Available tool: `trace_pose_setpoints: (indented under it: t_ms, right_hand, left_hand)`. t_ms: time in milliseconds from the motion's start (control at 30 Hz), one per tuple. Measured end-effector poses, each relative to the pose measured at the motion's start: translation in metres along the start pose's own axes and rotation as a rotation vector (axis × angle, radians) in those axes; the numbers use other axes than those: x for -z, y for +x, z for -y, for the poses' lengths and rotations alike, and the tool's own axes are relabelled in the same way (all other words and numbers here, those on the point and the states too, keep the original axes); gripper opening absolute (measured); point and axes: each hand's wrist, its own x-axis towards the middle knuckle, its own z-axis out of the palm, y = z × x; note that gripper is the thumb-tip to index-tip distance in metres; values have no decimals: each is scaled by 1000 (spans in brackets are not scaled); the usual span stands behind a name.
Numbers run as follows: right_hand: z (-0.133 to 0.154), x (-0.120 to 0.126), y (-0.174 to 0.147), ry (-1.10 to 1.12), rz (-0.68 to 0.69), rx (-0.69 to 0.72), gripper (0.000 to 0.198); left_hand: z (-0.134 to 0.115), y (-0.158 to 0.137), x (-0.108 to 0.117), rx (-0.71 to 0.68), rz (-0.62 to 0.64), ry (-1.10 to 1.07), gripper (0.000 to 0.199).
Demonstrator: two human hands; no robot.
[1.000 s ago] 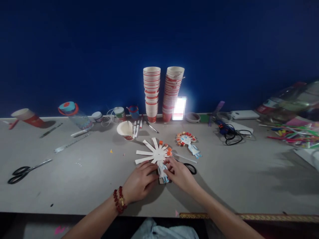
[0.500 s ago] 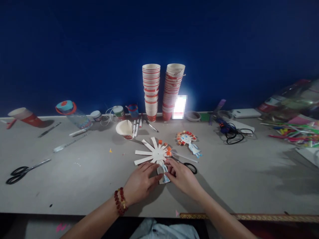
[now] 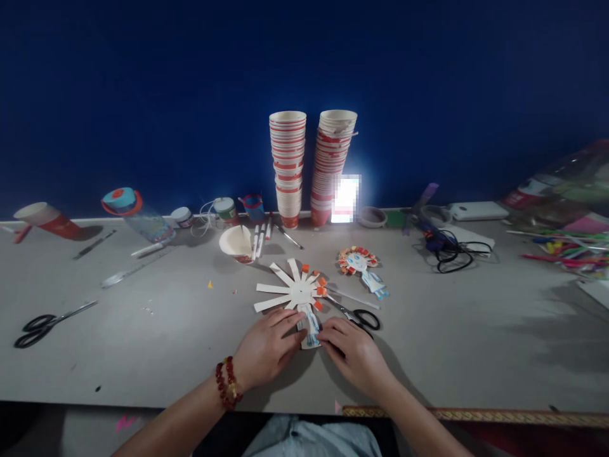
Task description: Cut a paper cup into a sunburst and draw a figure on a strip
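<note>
A white paper cutout (image 3: 301, 292) with long strips fanning out like a sunburst lies in front of me, several strips on its right curled into orange rolls. Below its round centre is a paper doll body (image 3: 311, 325), drawn in blue. My left hand (image 3: 269, 343) presses its left edge, thumb and fingers bent around it. At the lower right edge, my right hand (image 3: 354, 349) pinches with its fingers together; its fingertips are partly hidden. Black-handled scissors (image 3: 365, 318) lie just beyond the right hand. A finished-looking paper doll (image 3: 358, 261) with a curled orange rim rests farther back.
Two tall stacks of paper cups (image 3: 288, 168) stand against the blue wall, beside a bright blurred screen (image 3: 346, 200). A cut cup (image 3: 236, 242), markers (image 3: 259, 240) and a bottle (image 3: 140, 219) are at the back. More scissors (image 3: 45, 325) lie left; a dark cable (image 3: 451, 254) lies right.
My right hand has slid from the upper part of the doll body to its lower right edge, showing more of the drawing. My left hand stays on the left edge. The view has shifted slightly.
</note>
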Motion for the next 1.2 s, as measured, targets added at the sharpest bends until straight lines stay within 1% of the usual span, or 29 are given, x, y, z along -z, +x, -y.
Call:
trace_pose_setpoints:
  t_ms: [100,267,500,800,900,1000,1067,1200]
  right_hand:
    - [2,1,1,-9,9,-9,21]
    - [5,4,0,-25,38,-18,18]
    - [0,0,-1,-15,24,-22,16]
    - [-1,-1,-2,-16,10,-13,14]
    - [-2,-1,-2,-10,4,0,13]
    - [-1,-1,-2,-6,-2,6,13]
    - [0,-1,-2,-7,-2,1,13]
    - [3,-1,-1,-16,-3,-11,13]
  left_hand:
    - [1,-1,0,1,0,-11,35]
    - [0,0,1,-2,48,4,39]
    - [-2,2,2,8,54,13,40]
    - [-3,1,-2,24,-22,-8,34]
    - [-4,0,-2,79,-90,-2,30]
    - [-4,0,-2,173,-150,-8,26]
    - [-5,1,-2,201,-152,-38,26]
    - [-9,2,-4,210,-140,-101,34]
